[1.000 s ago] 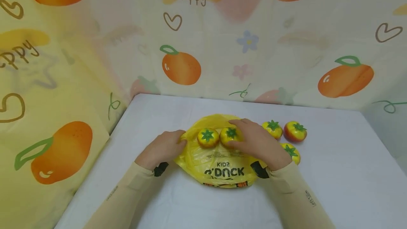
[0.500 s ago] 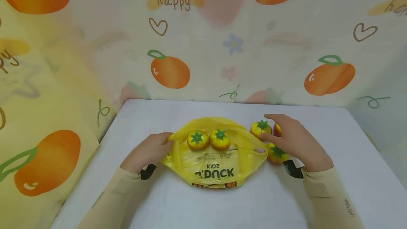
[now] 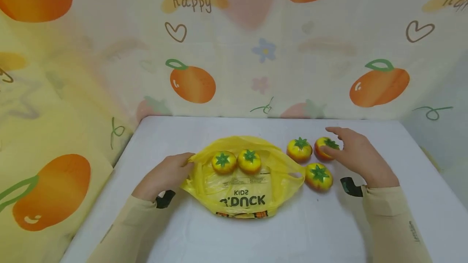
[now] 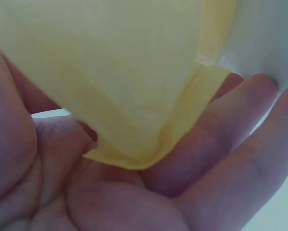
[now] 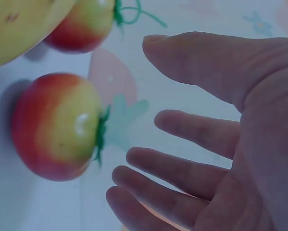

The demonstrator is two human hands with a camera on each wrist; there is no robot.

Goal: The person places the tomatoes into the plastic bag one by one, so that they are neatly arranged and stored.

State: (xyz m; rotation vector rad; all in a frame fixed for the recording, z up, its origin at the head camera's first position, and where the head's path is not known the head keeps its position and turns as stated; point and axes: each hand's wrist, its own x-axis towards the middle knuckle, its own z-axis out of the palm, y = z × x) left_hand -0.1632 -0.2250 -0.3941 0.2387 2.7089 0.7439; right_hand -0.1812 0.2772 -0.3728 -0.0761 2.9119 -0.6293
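Observation:
A yellow plastic bag (image 3: 252,190) with black lettering lies spread on the table. Two round yellow-red toy fruits with green star-shaped leaf caps, a left one (image 3: 224,162) and a right one (image 3: 249,161), sit within its outline; whether inside it or on top I cannot tell. My left hand (image 3: 165,175) pinches the bag's left edge, and the left wrist view shows that yellow edge (image 4: 139,144) between thumb and fingers. Over on the right, my right hand (image 3: 360,155) holds nothing, fingers spread and thumb apart, beside a redder toy fruit (image 5: 57,127).
Two more toy fruits, one behind (image 3: 299,149) and one in front (image 3: 319,177), lie at the bag's right edge; the front one touches or nearly touches its handle. A white cloth covers the table (image 3: 292,234). A fruit-printed curtain (image 3: 234,52) stands behind.
My right hand has left the right-hand fruit on the bag and moved rightward past the bag to the far-right fruit. My left hand stays at the bag's left edge. The view has shifted slightly.

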